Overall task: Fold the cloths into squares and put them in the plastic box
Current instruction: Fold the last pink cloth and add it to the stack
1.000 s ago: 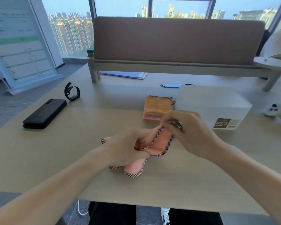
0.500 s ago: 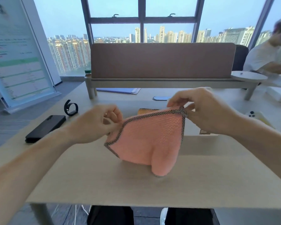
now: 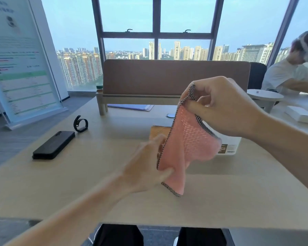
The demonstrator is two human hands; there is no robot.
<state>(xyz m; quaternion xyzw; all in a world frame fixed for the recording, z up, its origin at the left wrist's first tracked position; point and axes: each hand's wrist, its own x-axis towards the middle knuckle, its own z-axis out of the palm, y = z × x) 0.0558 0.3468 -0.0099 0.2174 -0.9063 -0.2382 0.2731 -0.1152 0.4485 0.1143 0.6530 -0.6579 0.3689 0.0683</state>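
A pink cloth (image 3: 188,150) with a black-and-white checked hem hangs in the air above the table. My right hand (image 3: 224,105) pinches its top corner, raised high. My left hand (image 3: 146,167), blurred, grips the cloth's lower left edge. Behind the cloth lies a folded orange cloth (image 3: 157,133), mostly hidden. The white plastic box (image 3: 231,144) with a brown label stands to the right of it, largely covered by the pink cloth and my right hand.
A black phone (image 3: 54,144) and a black wristband (image 3: 80,123) lie at the left of the wooden table (image 3: 78,183). A brown divider panel (image 3: 167,77) stands at the back. A person sits at the far right beside a white round stand (image 3: 264,95).
The cloth was lifted off the table and spread between both hands. Now my right hand has risen and my left hand has dropped, so the cloth hangs diagonally.
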